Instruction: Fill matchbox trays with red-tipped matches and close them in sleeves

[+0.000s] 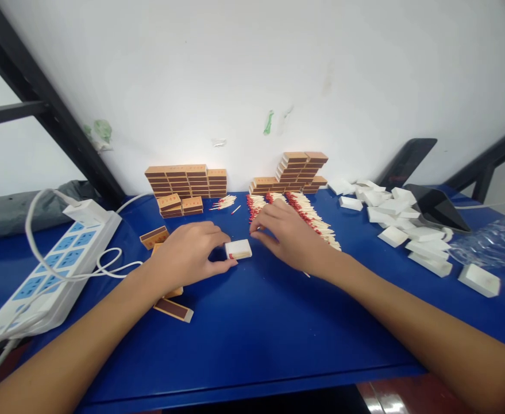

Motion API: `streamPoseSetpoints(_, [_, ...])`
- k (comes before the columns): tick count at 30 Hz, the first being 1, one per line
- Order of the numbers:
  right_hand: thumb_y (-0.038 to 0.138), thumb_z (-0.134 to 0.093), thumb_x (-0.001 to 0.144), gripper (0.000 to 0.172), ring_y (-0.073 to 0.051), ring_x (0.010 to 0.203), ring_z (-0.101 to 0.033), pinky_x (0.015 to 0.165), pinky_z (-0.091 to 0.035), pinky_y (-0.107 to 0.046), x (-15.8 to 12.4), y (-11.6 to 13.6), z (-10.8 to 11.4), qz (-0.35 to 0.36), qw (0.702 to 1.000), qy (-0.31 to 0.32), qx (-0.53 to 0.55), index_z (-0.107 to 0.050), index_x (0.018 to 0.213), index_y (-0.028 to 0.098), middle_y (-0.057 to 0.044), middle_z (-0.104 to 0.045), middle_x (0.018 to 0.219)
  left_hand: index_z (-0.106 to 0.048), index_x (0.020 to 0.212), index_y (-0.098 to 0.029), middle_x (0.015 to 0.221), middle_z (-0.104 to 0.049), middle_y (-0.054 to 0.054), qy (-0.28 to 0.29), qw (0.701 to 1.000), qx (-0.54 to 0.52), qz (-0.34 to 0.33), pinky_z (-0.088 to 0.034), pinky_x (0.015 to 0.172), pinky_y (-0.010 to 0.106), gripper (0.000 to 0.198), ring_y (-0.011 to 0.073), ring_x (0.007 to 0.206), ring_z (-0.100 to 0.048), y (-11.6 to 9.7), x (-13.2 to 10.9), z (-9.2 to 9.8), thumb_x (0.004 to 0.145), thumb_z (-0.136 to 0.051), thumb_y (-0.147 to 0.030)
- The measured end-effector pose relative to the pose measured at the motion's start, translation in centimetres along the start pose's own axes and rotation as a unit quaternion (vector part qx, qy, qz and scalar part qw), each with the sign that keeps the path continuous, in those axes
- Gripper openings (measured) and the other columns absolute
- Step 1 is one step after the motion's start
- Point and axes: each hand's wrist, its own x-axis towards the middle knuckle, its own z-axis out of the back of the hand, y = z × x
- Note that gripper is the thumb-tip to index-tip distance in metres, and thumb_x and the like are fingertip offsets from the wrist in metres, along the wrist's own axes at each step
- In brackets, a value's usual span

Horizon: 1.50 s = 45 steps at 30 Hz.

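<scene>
My left hand (198,247) grips the left end of a small white matchbox tray (240,249) between thumb and fingers. A few red-headed matches lie inside the tray along its near side. Just right of it, my right hand (289,236) is closed in a pinch at the near edge of the piled matches (306,210). What sits between its fingertips is too small to make out. Those matches lie in several rows, partly hidden by the right hand. Brown matchbox sleeves (172,309) lie beneath and beside my left forearm, partly covered.
Stacked matchboxes (187,181) stand against the wall, with another stack (299,169) to the right. A few loose matches (224,202) lie between. White trays (390,210) are heaped at right near a plastic bottle (493,241). A power strip (58,264) with cables lies left.
</scene>
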Motion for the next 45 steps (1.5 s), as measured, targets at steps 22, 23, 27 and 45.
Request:
streamPoseSetpoints(22, [0.024,-0.052,0.109,0.022,-0.031,0.106,-0.049,0.095,-0.041,-0.043,0.2,-3.4,-1.2,-0.036,0.990,0.052,-0.128,-0.071,0.107,0.015,-0.016,-0.067,0.108,-0.079,0.113,-0.019,0.101,-0.079,0.006,0.008,1.000,0.014,0.010,-0.055,0.083,0.038,0.034,0.0256,0.097,-0.074,0.1,0.1,0.0,0.097,-0.075,-0.049])
streamPoseSetpoints(23, [0.024,-0.051,0.109,0.023,-0.031,0.105,-0.049,0.095,-0.041,-0.043,0.3,-3.5,-1.3,-0.034,0.990,0.053,-0.128,-0.071,0.105,0.015,-0.015,-0.067,0.106,-0.079,0.113,-0.019,0.101,-0.079,0.006,0.009,1.000,0.015,0.010,-0.055,0.083,0.037,0.034,0.0254,0.097,-0.074,0.1,0.1,0.0,0.097,-0.074,-0.048])
streamPoseSetpoints(27, [0.023,-0.051,0.109,0.023,-0.031,0.104,-0.050,0.094,-0.042,-0.043,0.3,-3.4,-1.2,-0.036,0.990,0.063,-0.118,-0.071,0.099,0.016,-0.015,-0.067,0.103,-0.079,0.112,-0.018,0.103,-0.080,0.007,0.012,1.000,0.016,0.009,-0.056,0.085,0.037,0.033,0.0257,0.098,-0.074,0.1,0.0,0.1,0.097,-0.075,-0.047])
streamPoseSetpoints(45, [0.019,-0.058,0.106,0.015,-0.027,0.103,-0.055,0.096,-0.045,-0.042,0.2,1.8,-0.9,-0.012,0.999,0.005,0.039,-0.071,0.099,0.019,-0.010,-0.068,0.103,-0.078,0.108,-0.019,0.100,-0.079,0.006,0.009,1.000,0.011,0.014,-0.054,0.082,0.036,0.028,0.0254,0.096,-0.073,0.2,0.0,0.0,0.096,-0.076,-0.044])
